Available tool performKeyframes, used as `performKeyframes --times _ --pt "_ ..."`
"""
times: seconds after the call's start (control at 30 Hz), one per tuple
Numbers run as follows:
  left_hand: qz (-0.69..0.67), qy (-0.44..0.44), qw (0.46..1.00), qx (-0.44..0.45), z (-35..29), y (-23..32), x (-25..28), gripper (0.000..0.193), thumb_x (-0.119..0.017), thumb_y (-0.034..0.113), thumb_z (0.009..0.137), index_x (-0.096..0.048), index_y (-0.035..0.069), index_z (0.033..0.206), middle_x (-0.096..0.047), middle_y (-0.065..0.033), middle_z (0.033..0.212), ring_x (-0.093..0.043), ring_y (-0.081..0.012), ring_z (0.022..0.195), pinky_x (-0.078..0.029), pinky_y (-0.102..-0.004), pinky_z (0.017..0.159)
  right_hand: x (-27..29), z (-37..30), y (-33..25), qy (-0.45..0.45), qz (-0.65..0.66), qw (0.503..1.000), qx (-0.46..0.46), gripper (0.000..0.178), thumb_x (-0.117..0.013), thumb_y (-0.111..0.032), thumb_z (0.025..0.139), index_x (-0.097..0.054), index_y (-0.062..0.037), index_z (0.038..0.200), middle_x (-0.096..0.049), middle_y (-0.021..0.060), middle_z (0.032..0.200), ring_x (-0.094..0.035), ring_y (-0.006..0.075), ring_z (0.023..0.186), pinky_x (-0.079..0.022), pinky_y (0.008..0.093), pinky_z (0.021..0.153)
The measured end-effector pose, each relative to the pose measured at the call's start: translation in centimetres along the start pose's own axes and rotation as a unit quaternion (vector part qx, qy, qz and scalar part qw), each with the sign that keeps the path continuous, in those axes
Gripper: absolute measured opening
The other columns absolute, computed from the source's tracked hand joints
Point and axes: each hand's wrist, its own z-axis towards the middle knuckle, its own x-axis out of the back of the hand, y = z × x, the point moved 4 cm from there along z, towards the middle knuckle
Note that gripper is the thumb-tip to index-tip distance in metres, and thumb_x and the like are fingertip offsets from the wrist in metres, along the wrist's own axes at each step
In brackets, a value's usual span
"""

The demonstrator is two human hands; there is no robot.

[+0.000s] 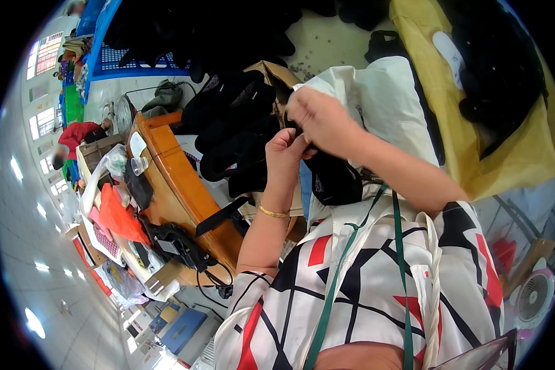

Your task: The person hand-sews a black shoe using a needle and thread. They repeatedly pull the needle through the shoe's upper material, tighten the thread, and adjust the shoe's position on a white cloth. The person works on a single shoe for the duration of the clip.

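My left hand (285,148), with a gold bracelet at the wrist, has its thumb and fingers pinched together on the edge of a black cloth shoe (335,180). The shoe's rounded part hangs below my hands, close to my chest. Just above and to the right, my right hand (322,117) is bent over the same black edge, fingers curled and partly smeared by motion. What lies between its fingertips is hidden. To the left of my hands, several similar black cloth shoes (237,157) are heaped together. A white cloth (391,92) lies over my lap beyond the right forearm.
On the left stands an orange wooden table (185,176) holding a black motor-like device (177,246) and red cloth (117,213). A blue crate (135,65) with black items stands behind. Yellow cloth (413,28), a white insole (448,58) and a fan (533,299) are at the right.
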Motion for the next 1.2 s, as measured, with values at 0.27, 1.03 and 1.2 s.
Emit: performKeyframes --times 0.27,1.03,1.2 --pt "0.054 0.020 0.998 -0.035 -0.1 0.5 0.0 0.024 -0.075 0.015 0.086 -0.056 0.006 0.074 -0.056 0.0029 0.069 -0.056 -0.0046 0.054 -0.048 -0.0186 0.051 14.1 -3.1 2.1 0.139 0.387 0.898 -0.158 0.024 -0.053 -0.026 0.101 -0.051 -0.0072 0.086 -0.043 -0.0031 0.057 -0.038 0.0052 0.045 -0.030 0.0211 0.041" --pt "0.548 0.068 0.699 -0.454 -3.8 3.1 -1.5 0.033 -0.070 0.005 0.076 -0.064 0.005 0.108 -0.056 -0.0068 0.089 -0.057 -0.0260 0.079 -0.048 -0.0371 0.069 4.8 -0.5 4.3 0.081 -0.431 0.875 0.205 0.012 -0.066 -0.013 0.084 -0.058 -0.0045 0.083 -0.058 0.0117 0.080 -0.060 0.0297 0.077 -0.052 0.0393 0.067" --pt "0.499 0.089 0.783 -0.361 -3.3 2.3 -1.6 0.046 -0.075 0.009 0.072 -0.056 0.005 0.115 -0.056 -0.0091 0.089 -0.058 -0.0286 0.081 -0.050 -0.0377 0.069 2.8 0.7 1.3 0.149 -0.005 0.981 0.127 0.018 -0.062 -0.018 0.092 -0.057 -0.0019 0.084 -0.062 0.0083 0.084 -0.060 0.0204 0.071 -0.050 0.0309 0.068"
